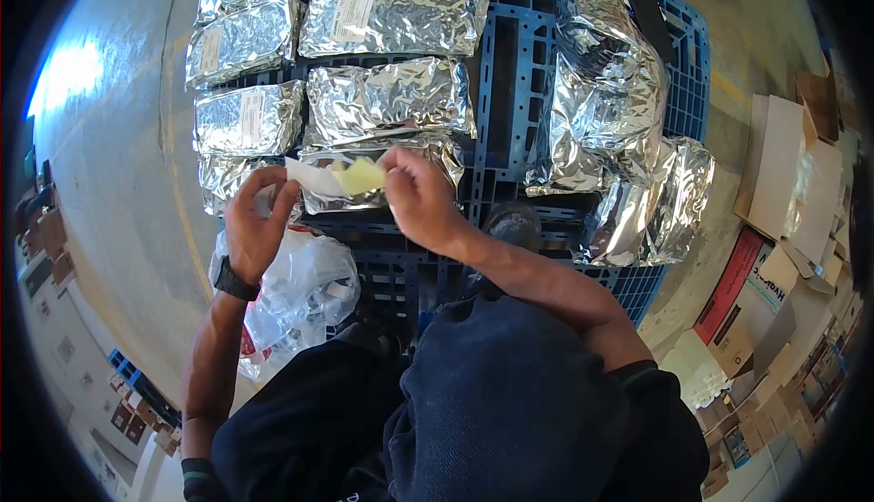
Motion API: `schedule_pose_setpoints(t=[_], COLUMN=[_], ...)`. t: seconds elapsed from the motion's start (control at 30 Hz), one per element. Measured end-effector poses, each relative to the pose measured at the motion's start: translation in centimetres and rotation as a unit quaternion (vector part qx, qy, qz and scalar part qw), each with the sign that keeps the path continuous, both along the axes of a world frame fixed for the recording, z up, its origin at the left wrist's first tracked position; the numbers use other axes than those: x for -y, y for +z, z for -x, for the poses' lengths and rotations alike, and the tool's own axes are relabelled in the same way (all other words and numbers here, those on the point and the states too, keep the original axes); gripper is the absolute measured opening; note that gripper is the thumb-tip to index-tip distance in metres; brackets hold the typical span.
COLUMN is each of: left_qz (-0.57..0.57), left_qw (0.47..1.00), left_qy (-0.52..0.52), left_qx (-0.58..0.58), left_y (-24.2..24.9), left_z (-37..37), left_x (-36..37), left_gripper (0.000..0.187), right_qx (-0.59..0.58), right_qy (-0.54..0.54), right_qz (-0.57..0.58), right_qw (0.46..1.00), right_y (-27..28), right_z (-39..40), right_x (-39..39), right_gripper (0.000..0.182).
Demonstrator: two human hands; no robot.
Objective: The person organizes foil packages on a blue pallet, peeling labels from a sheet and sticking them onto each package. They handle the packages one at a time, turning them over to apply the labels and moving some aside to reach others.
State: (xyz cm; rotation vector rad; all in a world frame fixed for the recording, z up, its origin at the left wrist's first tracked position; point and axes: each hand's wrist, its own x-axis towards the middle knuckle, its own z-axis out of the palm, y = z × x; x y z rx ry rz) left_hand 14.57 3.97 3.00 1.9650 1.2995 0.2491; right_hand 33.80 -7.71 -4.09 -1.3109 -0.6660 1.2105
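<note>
Between my hands stretches a white sticker label (310,176) with a pale yellow backing paper (363,177) at its right end. My left hand (256,220) pinches the label's left edge between thumb and fingers. The yellow backing is gripped in my closed right hand (421,200), which is slightly blurred. Any print on the label cannot be read. Directly beneath lies a silver foil pouch (437,154), partly covered by the label and hands. Another foil pouch (387,97), with no label visible, lies just beyond it.
Several foil pouches with white labels (353,15) lie in rows on a blue plastic pallet (501,92). More foil pouches (610,106) and a black flat object (648,20) are at right. A clear plastic bag (305,270) sits near my left forearm. Cardboard boxes (774,174) stand far right.
</note>
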Motion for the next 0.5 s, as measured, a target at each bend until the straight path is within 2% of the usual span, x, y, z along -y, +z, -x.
schedule_pose_setpoints(t=[0.07,0.13,0.17,0.23,0.27,0.33,0.4,0.47,0.5], left_qz=[-0.070,-0.109,-0.198,-0.332,-0.332,-0.354,-0.339,-0.368,-0.373], left_qw=[0.997,0.992,0.977,0.920,0.920,0.872,0.870,0.834,0.831], left_qy=[-0.010,-0.018,-0.084,-0.204,-0.203,-0.326,-0.347,-0.397,-0.397], left_qx=[-0.039,-0.053,-0.013,0.037,0.037,0.086,0.084,0.107,0.113], left_y=[1.0,2.2,2.6,4.3,5.3,6.8,7.6,8.2,8.2], left_z=[0.0,-0.3,-0.4,-1.2,-1.6,-2.1,-2.4,-3.1,-3.0], left_x=[-0.3,-0.2,-0.1,-0.1,-0.1,-0.1,0.2,0.3,0.5], left_gripper=[0.016,0.014,0.014,0.024,0.024,0.028,0.033,0.031,0.033], right_qx=[-0.154,-0.138,-0.224,-0.213,-0.197,-0.197,-0.198,-0.249,-0.235], right_qy=[-0.023,-0.049,-0.097,-0.021,0.020,0.003,-0.015,0.014,0.030], right_qz=[0.023,-0.029,0.030,0.048,0.058,0.039,0.021,0.039,-0.001], right_qw=[0.988,0.989,0.969,0.976,0.978,0.980,0.980,0.968,0.972], right_y=[-1.6,-1.5,-1.0,-0.8,-0.1,1.2,1.6,1.6,0.8], right_z=[-0.7,-2.6,-3.0,-5.4,-6.5,-6.7,-6.9,-7.6,-7.8], right_x=[-0.1,-0.7,-0.6,-0.2,-0.3,-1.0,-1.1,-0.8,-0.9], right_gripper=[0.019,0.023,0.032,0.040,0.041,0.040,0.039,0.035,0.030])
